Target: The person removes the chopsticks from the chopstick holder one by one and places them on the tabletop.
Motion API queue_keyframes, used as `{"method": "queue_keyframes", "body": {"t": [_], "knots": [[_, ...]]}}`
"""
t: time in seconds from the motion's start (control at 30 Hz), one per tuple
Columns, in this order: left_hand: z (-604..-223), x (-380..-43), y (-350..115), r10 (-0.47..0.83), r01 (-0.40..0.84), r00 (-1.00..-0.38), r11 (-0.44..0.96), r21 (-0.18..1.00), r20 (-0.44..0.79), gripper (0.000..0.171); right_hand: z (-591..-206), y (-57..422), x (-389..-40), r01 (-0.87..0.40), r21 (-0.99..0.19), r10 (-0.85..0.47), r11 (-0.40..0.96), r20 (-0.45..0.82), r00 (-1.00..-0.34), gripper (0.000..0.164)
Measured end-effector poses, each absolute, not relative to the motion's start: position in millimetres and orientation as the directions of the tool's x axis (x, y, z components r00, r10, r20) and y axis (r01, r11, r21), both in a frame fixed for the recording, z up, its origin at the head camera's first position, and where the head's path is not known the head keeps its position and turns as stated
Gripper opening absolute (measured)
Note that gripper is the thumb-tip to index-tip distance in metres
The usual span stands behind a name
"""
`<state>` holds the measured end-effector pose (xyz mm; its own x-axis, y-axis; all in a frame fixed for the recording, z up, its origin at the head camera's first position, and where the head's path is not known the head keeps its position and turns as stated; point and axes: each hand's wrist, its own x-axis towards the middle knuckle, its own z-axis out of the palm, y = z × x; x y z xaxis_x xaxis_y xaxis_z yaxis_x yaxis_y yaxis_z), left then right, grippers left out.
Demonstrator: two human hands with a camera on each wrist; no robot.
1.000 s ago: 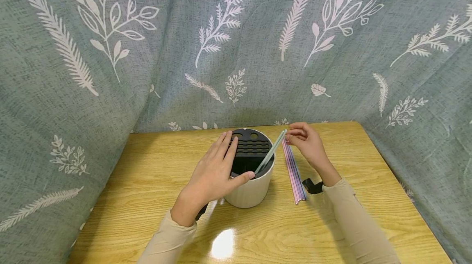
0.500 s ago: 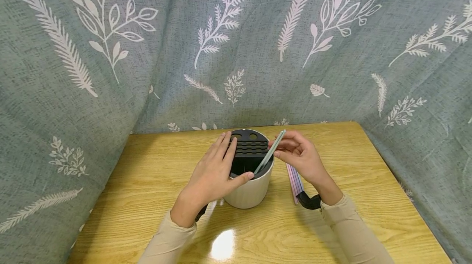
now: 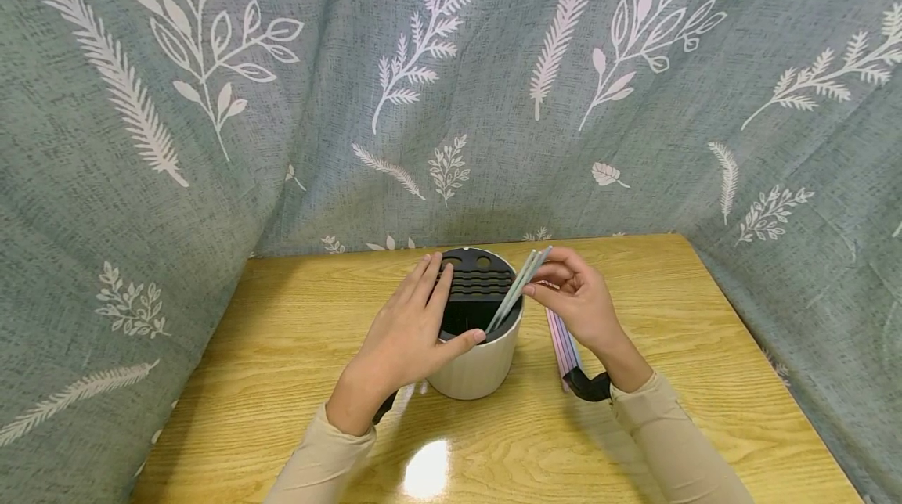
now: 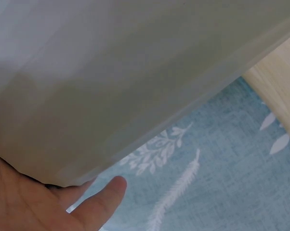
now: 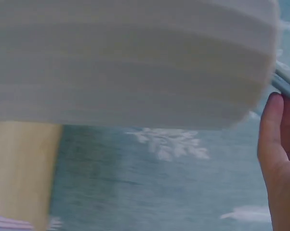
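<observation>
A white round utensil holder (image 3: pixel 472 369) with a black slotted top (image 3: pixel 482 287) stands on the table. My left hand (image 3: pixel 416 324) rests on its left rim and top, with fingers extended and the thumb across the front rim. Several slim pale green chopsticks (image 3: pixel 513 294) lean out of the opening on the right side. My right hand (image 3: pixel 581 299) pinches the rightmost of them near its upper end. The white wall (image 4: pixel 135 72) fills much of the left wrist view. In the right wrist view, fingers (image 5: pixel 271 127) meet a grey-green chopstick (image 5: pixel 285 85) beyond the rim.
Several pink, purple and blue chopsticks (image 3: pixel 561 340) lie together on the wooden table (image 3: pixel 296 347), right of the holder and partly behind my right wrist. A black wrist mount (image 3: pixel 588 385) sits over their near end. A patterned grey-blue cloth (image 3: pixel 338 97) hangs behind.
My right hand has moved left and down from the loose bundle to the holder. Another pale green chopstick now leans there, and their tops have spread apart. The left hand stays in place.
</observation>
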<state>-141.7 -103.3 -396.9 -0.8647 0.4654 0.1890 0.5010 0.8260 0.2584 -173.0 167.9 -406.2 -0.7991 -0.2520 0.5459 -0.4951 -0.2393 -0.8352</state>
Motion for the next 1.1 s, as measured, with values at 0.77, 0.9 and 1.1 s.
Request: {"method": "queue_keyframes", "body": {"t": [0.77,0.9,1.1], "knots": [[-397.1,-142.3,-102.8,0.479,0.516,-0.856,0.818,0.254,0.197,0.103,-371.6,251.1,-206.2,-0.391,-0.897,0.145,-0.206,0.367,-0.919,0.037],[-396.7,-142.1,-103.2,0.478,0.514,-0.857,0.820,0.252,0.191,0.103,-414.7,261.6,-222.9,-0.171,-0.979,0.106,0.115,0.183,-0.977,0.043],[-395.9,-141.8,-103.9,0.476,0.510,-0.860,0.820,0.261,0.184,0.103,-468.8,264.2,-245.3,-0.002,-0.970,0.052,0.245,0.015,-0.999,0.047]]}}
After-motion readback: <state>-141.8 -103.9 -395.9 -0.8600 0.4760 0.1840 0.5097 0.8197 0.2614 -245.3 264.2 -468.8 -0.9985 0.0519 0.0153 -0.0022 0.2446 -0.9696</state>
